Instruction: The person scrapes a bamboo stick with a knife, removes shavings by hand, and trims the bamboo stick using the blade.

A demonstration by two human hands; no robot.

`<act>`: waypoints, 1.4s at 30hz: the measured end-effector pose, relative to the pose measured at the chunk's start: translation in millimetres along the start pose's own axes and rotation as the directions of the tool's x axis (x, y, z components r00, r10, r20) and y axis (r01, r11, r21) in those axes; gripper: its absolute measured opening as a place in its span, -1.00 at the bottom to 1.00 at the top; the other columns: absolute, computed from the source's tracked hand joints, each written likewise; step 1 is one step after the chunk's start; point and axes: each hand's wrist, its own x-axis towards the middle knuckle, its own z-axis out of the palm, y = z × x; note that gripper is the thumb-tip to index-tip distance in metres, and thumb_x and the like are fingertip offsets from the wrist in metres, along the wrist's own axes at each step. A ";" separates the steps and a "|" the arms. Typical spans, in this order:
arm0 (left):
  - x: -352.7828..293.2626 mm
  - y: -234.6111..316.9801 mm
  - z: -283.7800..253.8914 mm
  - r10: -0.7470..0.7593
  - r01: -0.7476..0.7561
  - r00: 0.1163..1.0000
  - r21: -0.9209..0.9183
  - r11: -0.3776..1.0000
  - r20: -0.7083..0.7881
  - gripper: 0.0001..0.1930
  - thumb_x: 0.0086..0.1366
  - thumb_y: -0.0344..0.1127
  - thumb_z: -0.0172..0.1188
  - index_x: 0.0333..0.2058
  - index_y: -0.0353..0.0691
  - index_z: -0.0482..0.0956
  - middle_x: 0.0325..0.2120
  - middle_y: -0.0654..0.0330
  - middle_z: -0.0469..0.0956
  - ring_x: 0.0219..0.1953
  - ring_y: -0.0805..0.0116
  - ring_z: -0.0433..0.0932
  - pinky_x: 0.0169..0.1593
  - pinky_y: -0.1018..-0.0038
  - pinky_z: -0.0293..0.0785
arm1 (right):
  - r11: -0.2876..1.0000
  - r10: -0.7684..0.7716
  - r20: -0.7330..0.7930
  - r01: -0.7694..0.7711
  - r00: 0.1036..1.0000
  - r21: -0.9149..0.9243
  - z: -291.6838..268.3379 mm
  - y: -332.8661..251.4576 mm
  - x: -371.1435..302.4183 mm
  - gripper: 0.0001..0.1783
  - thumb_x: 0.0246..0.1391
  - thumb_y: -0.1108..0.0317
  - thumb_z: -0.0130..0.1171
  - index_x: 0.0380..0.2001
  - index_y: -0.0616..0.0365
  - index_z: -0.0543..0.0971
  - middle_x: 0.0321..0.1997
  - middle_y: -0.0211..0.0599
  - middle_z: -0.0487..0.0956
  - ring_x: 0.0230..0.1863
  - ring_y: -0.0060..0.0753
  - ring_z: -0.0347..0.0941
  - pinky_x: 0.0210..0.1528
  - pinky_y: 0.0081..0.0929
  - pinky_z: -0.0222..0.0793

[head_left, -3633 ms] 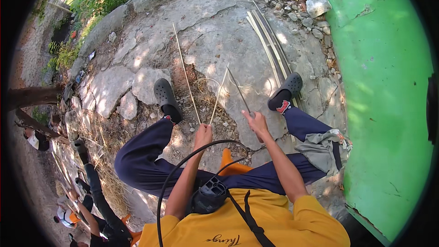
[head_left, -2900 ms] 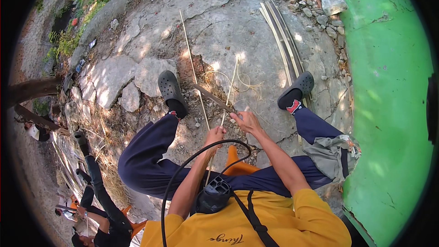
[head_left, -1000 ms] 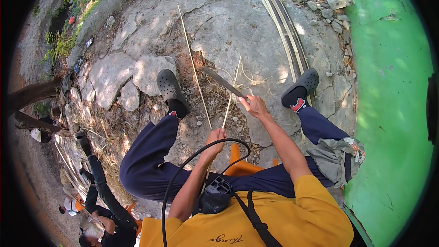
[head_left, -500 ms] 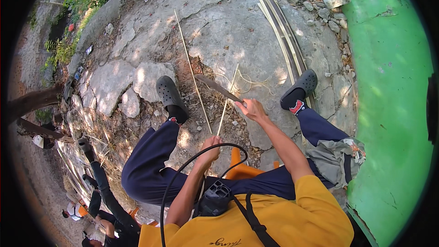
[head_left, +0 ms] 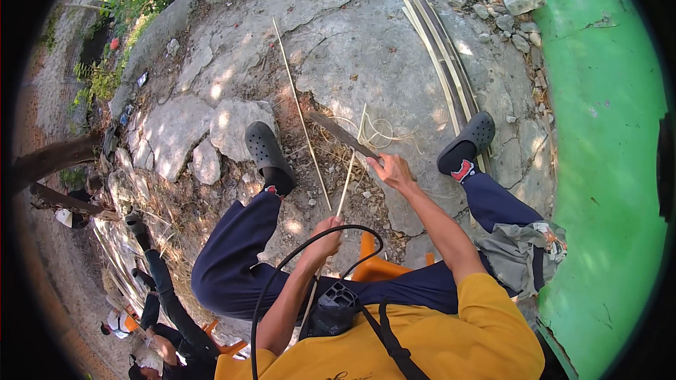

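Cracked concrete (head_left: 338, 49), L grip (head_left: 326, 238) closed rnd pale strip (head_left: 346, 183), R grip (head_left: 394, 171) rnd dk knife (head_left: 343, 135)

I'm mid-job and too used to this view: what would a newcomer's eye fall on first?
Probably the bright green wall filling the right side, and the yellow shirt at the bottom. Then, between the legs, the right hand grips a long dark blade that crosses, in this view, a thin pale strip held in the left hand.
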 end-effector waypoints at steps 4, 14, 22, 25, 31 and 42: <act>6.7 -0.8 -12.3 0.016 -0.012 1.000 0.126 0.992 -0.026 -0.68 0.54 -0.07 -0.13 -0.38 -0.09 0.37 -0.67 0.45 0.19 -0.70 0.60 0.15 -0.64 0.55 0.06 | 0.998 -0.026 0.091 0.021 0.996 0.061 18.0 -20.2 -36.3 -0.26 0.15 -0.36 0.06 -0.33 0.24 0.65 -0.64 0.06 0.56 -0.48 0.21 0.58 -0.36 0.00 0.45; -6.3 -6.0 -14.6 0.263 -0.194 0.961 0.468 0.862 -0.087 -0.63 0.49 -0.18 -0.12 -0.42 -0.31 0.49 -0.56 -0.11 0.49 -0.44 -0.15 0.51 -0.27 0.09 0.41 | 0.997 0.070 -0.014 -0.070 0.997 0.034 10.6 17.8 12.3 -0.25 0.16 -0.35 0.03 -0.28 0.26 0.65 -0.57 0.11 0.59 -0.42 0.24 0.58 -0.29 0.04 0.45; -13.9 3.7 -14.2 0.332 -0.237 0.941 0.571 0.786 -0.067 -0.68 0.49 -0.22 -0.09 -0.38 -0.32 0.46 -0.55 -0.06 0.44 -0.48 0.04 0.45 -0.31 0.21 0.39 | 1.000 0.022 0.183 -0.018 0.983 -0.023 -2.2 -18.5 -27.0 -0.28 0.17 -0.32 0.02 -0.25 0.24 0.65 -0.50 0.13 0.62 -0.34 0.31 0.58 -0.24 0.07 0.45; -30.4 3.0 -11.7 0.334 -0.264 0.942 0.526 0.809 -0.040 -0.68 0.46 -0.23 -0.09 -0.39 -0.34 0.48 -0.53 -0.18 0.50 -0.36 -0.26 0.54 -0.26 0.03 0.39 | 0.990 0.121 0.031 -0.123 0.992 0.069 -0.3 17.5 6.2 -0.27 0.18 -0.33 0.00 -0.24 0.23 0.67 -0.45 0.12 0.64 -0.31 0.29 0.59 -0.22 0.07 0.47; -29.7 -7.5 -33.3 0.219 -0.173 0.975 0.486 0.857 -0.038 -0.66 0.50 -0.15 -0.13 -0.34 -0.29 0.45 -0.61 -0.01 0.45 -0.55 -0.05 0.50 -0.38 0.12 0.39 | 0.993 0.118 0.063 -0.117 0.991 -0.010 22.4 16.0 20.4 -0.21 0.17 -0.37 0.00 -0.20 0.27 0.67 -0.33 0.16 0.65 -0.23 0.19 0.60 -0.14 -0.01 0.47; 7.2 -10.8 -29.6 -0.125 0.200 0.956 -0.276 0.940 0.265 -0.77 0.47 -0.29 0.05 -0.07 -0.35 0.46 -0.22 0.02 0.64 -0.20 0.17 0.71 -0.12 0.30 0.70 | 0.729 0.258 0.347 -0.417 0.902 0.542 22.1 13.8 12.4 -0.35 0.18 -0.32 0.09 -0.59 0.07 0.38 -0.64 -0.52 0.34 -0.62 -0.65 0.28 -0.61 -0.56 0.12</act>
